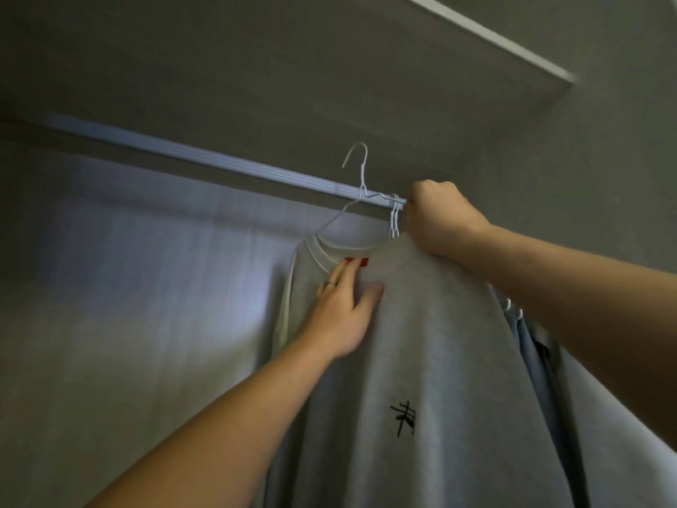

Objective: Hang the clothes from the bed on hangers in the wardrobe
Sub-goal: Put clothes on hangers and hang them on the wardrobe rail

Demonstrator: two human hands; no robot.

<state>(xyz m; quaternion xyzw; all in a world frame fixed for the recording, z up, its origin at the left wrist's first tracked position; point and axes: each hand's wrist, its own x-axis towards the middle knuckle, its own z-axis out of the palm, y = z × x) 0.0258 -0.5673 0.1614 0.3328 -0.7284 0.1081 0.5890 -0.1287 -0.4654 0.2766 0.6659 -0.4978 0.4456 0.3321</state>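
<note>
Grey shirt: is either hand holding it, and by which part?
The right hand grips the grey shirt at its shoulder, up by the rail. The left hand only rests flat on its chest.

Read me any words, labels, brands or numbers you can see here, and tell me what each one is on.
No text can be read.
Red neck label on the grey shirt: blurred and partly covered by the left hand, no text legible.
Black mark on the shirt's chest: brush-like strokes, perhaps a character, too blurred to read.
</note>
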